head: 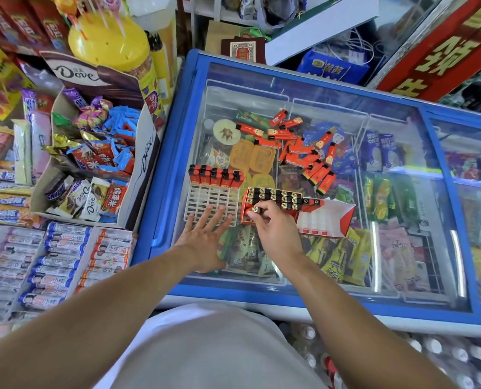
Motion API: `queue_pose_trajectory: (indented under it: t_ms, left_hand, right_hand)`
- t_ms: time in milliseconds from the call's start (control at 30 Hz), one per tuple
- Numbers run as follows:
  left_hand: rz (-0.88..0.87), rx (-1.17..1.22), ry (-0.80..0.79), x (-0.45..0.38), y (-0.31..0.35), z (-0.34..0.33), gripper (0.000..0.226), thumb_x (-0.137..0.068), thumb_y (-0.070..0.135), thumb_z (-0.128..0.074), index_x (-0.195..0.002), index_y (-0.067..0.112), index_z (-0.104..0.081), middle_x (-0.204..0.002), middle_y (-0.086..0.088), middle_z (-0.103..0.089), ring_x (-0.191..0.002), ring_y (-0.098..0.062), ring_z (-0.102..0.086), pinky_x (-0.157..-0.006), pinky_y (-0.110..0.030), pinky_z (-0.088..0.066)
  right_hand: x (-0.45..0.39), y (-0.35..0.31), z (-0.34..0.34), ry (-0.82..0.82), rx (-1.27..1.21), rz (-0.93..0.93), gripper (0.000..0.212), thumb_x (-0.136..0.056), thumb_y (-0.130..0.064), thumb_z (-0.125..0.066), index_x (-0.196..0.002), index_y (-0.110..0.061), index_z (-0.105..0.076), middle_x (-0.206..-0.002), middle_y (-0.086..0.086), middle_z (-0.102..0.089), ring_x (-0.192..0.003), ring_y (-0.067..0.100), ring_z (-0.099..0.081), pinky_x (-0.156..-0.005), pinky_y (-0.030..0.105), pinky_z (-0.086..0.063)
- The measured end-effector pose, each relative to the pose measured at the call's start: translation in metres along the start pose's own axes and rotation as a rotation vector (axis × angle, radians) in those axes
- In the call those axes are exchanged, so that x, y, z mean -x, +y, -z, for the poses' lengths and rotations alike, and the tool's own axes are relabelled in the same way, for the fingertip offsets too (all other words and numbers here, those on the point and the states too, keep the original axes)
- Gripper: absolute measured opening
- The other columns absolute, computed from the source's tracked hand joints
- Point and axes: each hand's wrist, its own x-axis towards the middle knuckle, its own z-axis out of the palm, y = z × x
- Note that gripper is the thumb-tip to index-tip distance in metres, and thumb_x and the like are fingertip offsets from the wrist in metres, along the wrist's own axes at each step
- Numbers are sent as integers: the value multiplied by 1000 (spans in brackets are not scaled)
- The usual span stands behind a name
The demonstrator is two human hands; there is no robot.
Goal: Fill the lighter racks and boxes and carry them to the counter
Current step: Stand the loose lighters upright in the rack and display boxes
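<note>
In the head view, two bare hands work over the blue-framed glass lid of a chest freezer [303, 304] that fills the centre and right of the frame. One white plastic rack [211, 202] lies flat on the glass at centre; five red lighters [216, 176] stand in its far row, and the rest of its slots show as open grid. Just to its right sits one red box [273, 200], packed with lighters whose black and gold tops face up, about a dozen or more, too crowded to count surely; its white-lined flap [327, 220] hangs open toward the right. The left hand [205, 240] lies flat with fingers spread straight, the tips pressing on the rack's near edge. The right hand [275, 228] has its fingers curled, pinching one lighter [254, 210] at the box's near left corner. Farther up the glass, upper centre, a loose heap of red lighters [301, 148] lies scattered, roughly twenty, overlapping. Under the glass are ice-cream packets. At the left of the frame stands an open Dove carton [146, 153] heaped with wrapped sweets and chocolate, with a yellow-lidded lollipop tub [108, 42] behind it at upper left.
</note>
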Motion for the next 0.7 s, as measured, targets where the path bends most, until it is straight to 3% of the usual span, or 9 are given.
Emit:
queue_pose_trajectory:
  t_ms: [167, 367, 567, 700]
  left_hand:
    - [-2, 10, -7, -3, -2, -4, 125, -81, 73, -62, -152, 31, 31, -153, 2, 47, -142, -25, 42, -122, -60, 13]
    - [-6, 25, -9, -4, -3, -5, 126, -80, 73, -63, -149, 33, 34, -153, 3, 49, -141, -25, 43, -121, -60, 15]
    - [-2, 42, 17, 0, 0, 0, 118, -86, 67, -61, -153, 31, 28, -154, 2, 45, -144, -26, 39, -121, -57, 15]
    - [-26, 198, 186, 5, 12, 4, 107, -93, 51, -59, -155, 27, 25, -165, 1, 28, -150, -23, 30, -124, -50, 13]
  right_hand:
    - [4, 1, 6, 5, 103, 60, 35, -101, -43, -53, -129, -21, -56, -96, -7, -72, -73, 7, -64, -60, 23, -44]
    - [0, 4, 5, 112, 176, 120, 13, -100, -39, -58, -104, -28, -64, -88, -15, -72, -68, 5, -64, -56, 27, -49]
    - [-6, -3, 13, 199, 78, 89, 10, -98, -34, -63, -100, -27, -69, -89, -18, -71, -63, 1, -57, -54, 20, -44]
    - [-34, 5, 30, 233, -64, -2, 9, -97, -23, -63, -104, -27, -68, -97, -16, -69, -82, 0, -63, -70, 24, -54]
